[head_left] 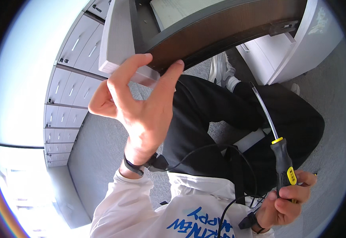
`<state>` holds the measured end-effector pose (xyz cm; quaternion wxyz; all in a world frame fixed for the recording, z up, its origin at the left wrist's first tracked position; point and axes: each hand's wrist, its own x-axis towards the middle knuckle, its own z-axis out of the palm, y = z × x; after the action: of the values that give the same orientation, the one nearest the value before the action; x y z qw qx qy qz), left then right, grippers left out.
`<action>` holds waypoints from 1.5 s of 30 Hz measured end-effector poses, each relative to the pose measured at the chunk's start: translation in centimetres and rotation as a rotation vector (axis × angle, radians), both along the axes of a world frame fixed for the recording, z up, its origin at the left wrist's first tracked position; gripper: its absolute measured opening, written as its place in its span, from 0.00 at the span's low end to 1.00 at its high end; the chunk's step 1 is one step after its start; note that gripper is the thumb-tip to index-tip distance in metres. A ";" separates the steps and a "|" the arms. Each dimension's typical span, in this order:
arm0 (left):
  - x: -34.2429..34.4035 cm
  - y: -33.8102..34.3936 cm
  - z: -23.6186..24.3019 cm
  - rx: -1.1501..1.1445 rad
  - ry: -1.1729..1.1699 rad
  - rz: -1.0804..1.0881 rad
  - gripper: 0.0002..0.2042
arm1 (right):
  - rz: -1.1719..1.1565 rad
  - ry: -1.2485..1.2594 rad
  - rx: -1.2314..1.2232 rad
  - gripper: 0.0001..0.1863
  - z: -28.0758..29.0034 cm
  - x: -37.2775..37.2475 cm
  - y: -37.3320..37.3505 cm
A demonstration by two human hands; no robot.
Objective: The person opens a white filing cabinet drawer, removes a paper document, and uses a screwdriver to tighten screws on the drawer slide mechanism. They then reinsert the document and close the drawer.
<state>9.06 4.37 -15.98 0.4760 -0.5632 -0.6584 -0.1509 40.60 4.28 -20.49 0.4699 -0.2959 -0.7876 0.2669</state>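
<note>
Fingers (122, 77) of your left hand (147, 115) sit at a corner of the drawer (220, 33): thumb and index spread well apart, tips against the lower part of its dark brown side panel, the others bent off to the left. Cannot tell whether they grip the wood or only rest on it. Drawer crosses the top of the view, beyond your lap; pale front board at left, papers (177, 12) inside. Your right hand (286, 204) is at lower right, thumb and fingers wrapped round the butt end of a screwdriver (282, 162), black-and-yellow handle. Shaft points up and slightly left over your black trousers (198, 103), tip apart from the drawer. Dark straps (132, 168) on both wrists; black cable (202, 147) runs from the left one across your lap. Grey-and-white shoe (222, 69) on grey carpet (105, 139), just below the drawer in view. Pale cabinet (315, 43) at upper right; grey lockers (76, 43) with bar handles down the left.
</note>
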 end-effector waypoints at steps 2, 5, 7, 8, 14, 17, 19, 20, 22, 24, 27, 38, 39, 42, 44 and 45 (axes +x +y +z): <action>-0.4 0.0 -0.1 -0.011 0.020 -0.017 0.11 | 0.015 0.012 -0.018 0.16 0.1 0.0 0.1; -1.1 0.3 -0.4 0.007 0.065 -0.056 0.10 | 0.011 0.010 -0.017 0.16 0.1 -0.1 0.4; -1.3 0.6 -0.5 0.027 0.104 -0.099 0.09 | 0.000 -0.007 0.004 0.16 0.0 -0.2 0.6; -1.4 0.7 -0.5 0.034 0.126 -0.127 0.09 | -0.003 0.007 0.012 0.15 -0.1 -0.2 0.7; -1.7 0.5 0.2 -0.050 0.204 -0.162 0.08 | -0.043 0.041 0.017 0.14 -0.6 -0.1 0.6; -1.8 0.3 0.4 -0.082 0.183 -0.187 0.09 | -0.072 0.056 -0.007 0.13 -1.0 0.0 0.3; -2.0 0.2 0.7 -0.094 0.175 -0.239 0.12 | -0.088 0.077 -0.015 0.13 -1.3 0.0 0.3; -1.8 0.3 0.5 -0.129 0.220 -0.224 0.12 | -0.086 0.090 -0.018 0.13 -1.8 0.1 0.5; -1.7 0.3 1.0 -0.175 0.227 -0.208 0.13 | -0.086 0.098 -0.029 0.13 -2.1 0.1 0.5; -1.6 0.1 1.8 -0.258 0.252 -0.211 0.14 | -0.100 0.098 -0.036 0.13 -2.3 0.2 0.6; -1.4 0.3 4.0 -0.430 0.323 -0.269 0.16 | -0.122 0.109 -0.035 0.12 -2.5 0.2 0.5; -0.3 4.5 9.0 -0.943 0.662 -0.480 0.03 | -0.199 0.178 -0.065 0.10 -1.9 0.0 0.7; -0.4 4.8 9.0 -0.935 0.671 -0.504 0.03 | -0.187 0.167 -0.066 0.10 -1.9 0.1 0.8; -0.6 4.5 9.2 -0.954 0.705 -0.486 0.03 | -0.131 0.165 -0.065 0.14 -2.2 0.3 1.4; -1.0 3.8 9.3 -0.909 0.677 -0.502 0.03 | -0.136 0.190 -0.075 0.16 -2.7 0.8 2.0; -1.3 3.0 9.5 -0.852 0.633 -0.537 0.04 | -0.160 0.211 -0.086 0.16 -2.9 1.3 2.3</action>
<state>7.79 7.39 -6.48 0.3267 -0.8689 -0.3215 0.1868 41.85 6.57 -23.36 0.5566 -0.3482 -0.6956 0.2917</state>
